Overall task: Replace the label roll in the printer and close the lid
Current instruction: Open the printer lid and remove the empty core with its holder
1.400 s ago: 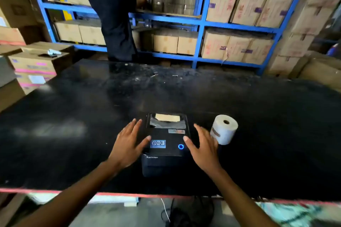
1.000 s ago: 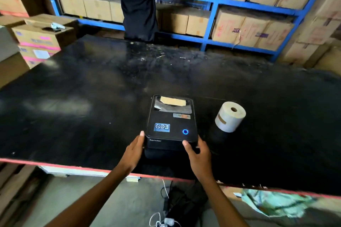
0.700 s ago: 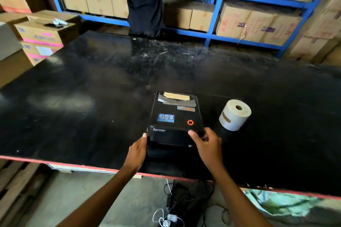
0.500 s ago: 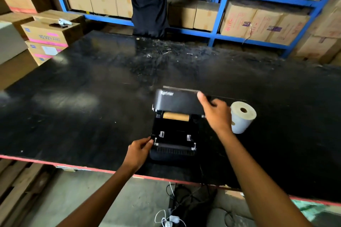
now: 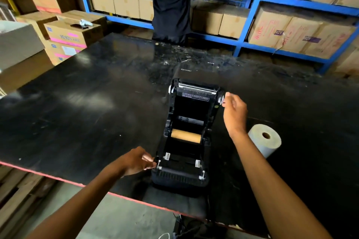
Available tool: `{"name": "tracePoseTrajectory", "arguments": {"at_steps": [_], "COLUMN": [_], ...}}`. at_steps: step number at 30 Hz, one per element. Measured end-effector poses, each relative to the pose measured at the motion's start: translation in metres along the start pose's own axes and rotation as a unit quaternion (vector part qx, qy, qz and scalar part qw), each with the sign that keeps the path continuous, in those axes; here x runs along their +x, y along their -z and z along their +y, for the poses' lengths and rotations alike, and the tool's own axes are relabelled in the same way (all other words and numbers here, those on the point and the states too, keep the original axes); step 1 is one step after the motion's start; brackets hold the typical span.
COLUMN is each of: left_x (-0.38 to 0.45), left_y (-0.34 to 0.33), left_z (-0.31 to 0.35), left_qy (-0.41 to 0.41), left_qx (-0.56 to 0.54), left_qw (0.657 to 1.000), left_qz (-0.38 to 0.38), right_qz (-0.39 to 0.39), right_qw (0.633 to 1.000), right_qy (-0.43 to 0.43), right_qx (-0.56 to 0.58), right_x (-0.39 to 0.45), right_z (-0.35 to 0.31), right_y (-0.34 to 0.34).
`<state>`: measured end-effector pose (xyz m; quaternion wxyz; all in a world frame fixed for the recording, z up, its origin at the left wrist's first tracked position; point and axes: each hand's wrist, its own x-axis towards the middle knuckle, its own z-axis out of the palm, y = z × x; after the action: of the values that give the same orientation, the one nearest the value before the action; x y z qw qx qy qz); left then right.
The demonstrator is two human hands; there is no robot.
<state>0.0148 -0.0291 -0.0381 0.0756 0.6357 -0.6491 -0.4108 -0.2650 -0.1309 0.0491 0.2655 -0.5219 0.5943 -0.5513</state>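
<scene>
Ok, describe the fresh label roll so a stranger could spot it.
Start at the open black label printer on the black table. Just right of it, beyond the right hand, lies a white paper roll, full and untouched, unlike the bare brown cardboard core inside.

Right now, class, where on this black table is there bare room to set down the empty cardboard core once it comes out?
The widest bare stretch of table lies left of the open printer, beyond the left hand. Another lies behind the raised lid, though littered with scraps. The printer's right side is crowded: the right hand and new label roll sit there.
</scene>
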Motion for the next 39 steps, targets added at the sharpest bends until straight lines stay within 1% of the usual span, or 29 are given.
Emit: {"name": "tracePoseTrajectory", "arguments": {"at_steps": [1, 2, 4, 5, 6, 7, 8, 9, 10, 11, 13, 16, 18, 20, 22, 24, 26, 29, 35, 37, 39], "left_x": [0.004, 0.009, 0.017, 0.022, 0.028, 0.034, 0.039, 0.043, 0.046, 0.049, 0.050, 0.042, 0.036, 0.029, 0.025, 0.024, 0.027, 0.035, 0.066, 0.077, 0.088], "left_y": [0.003, 0.005, 0.008, 0.008, 0.006, 0.003, -0.004, -0.011, -0.019, -0.027, -0.038, -0.038, -0.035, -0.037, -0.043, -0.055, -0.072, -0.103, -0.159, -0.173, -0.182], "left_z": [0.002, 0.006, 0.016, 0.023, 0.030, 0.037, 0.045, 0.051, 0.056, 0.058, 0.061, 0.077, 0.094, 0.117, 0.141, 0.159, 0.175, 0.192, 0.200, 0.197, 0.192], "left_qy": [0.010, 0.022, 0.048, 0.046, 0.022, -0.011, -0.037, -0.046, -0.036, -0.016, -0.001, -0.016, -0.041, -0.070, -0.086, -0.094, -0.110, -0.128, -0.090, -0.078, -0.062], "left_qx": [0.033, 0.054, 0.041, 0.020, 0.015, 0.030, 0.058, 0.084, 0.098, 0.100, 0.068, -0.028, -0.099, -0.166, -0.194, -0.217, -0.232, -0.255, -0.291, -0.272, -0.245], "left_qw": [0.999, 0.998, 0.988, 0.977, 0.965, 0.958, 0.956, 0.957, 0.960, 0.963, 0.962, 0.946, 0.928, 0.911, 0.904, 0.900, 0.900, 0.909, 0.941, 0.951, 0.960], "left_qz": [0.006, 0.033, 0.143, 0.209, 0.261, 0.285, 0.286, 0.273, 0.258, 0.250, 0.264, 0.323, 0.358, 0.372, 0.370, 0.366, 0.354, 0.304, 0.146, 0.122, 0.125], "right_qz": [-0.009, -0.015, -0.021, -0.034, -0.060, -0.094, -0.124, -0.144, -0.159, -0.174, -0.192, -0.190, -0.169, -0.131, -0.078, -0.036, -0.016, 0.004, 0.042, 0.058, 0.086], "right_qw": [0.999, 0.995, 0.994, 0.996, 0.998, 0.994, 0.983, 0.968, 0.957, 0.950, 0.950, 0.970, 0.982, 0.989, 0.992, 0.992, 0.991, 0.983, 0.971, 0.966, 0.960], "right_qy": [-0.013, -0.024, -0.032, -0.027, -0.013, 0.002, 0.011, 0.021, 0.039, 0.057, 0.077, 0.066, 0.064, 0.072, 0.080, 0.068, 0.027, -0.073, -0.184, -0.211, -0.234], "right_qx": [0.052, 0.091, 0.105, 0.078, 0.022, -0.055, -0.138, -0.203, -0.241, -0.253, -0.236, -0.136, -0.058, 0.005, 0.057, 0.102, 0.132, 0.167, 0.145, 0.137, 0.130], "right_x": [-0.002, -0.006, -0.022, -0.033, -0.044, -0.056, -0.066, -0.076, -0.084, -0.091, -0.097, -0.091, -0.083, -0.077, -0.071, -0.066, -0.064, -0.068, -0.085, -0.088, -0.089], "right_z": [0.007, 0.016, 0.033, 0.044, 0.056, 0.068, 0.079, 0.087, 0.093, 0.097, 0.099, 0.086, 0.075, 0.065, 0.064, 0.070, 0.080, 0.104, 0.153, 0.167, 0.180], "right_y": [0.004, 0.008, 0.012, 0.012, 0.009, 0.006, 0.002, -0.001, -0.003, -0.004, -0.005, 0.001, 0.009, 0.021, 0.037, 0.056, 0.077, 0.110, 0.173, 0.184, 0.193]}}
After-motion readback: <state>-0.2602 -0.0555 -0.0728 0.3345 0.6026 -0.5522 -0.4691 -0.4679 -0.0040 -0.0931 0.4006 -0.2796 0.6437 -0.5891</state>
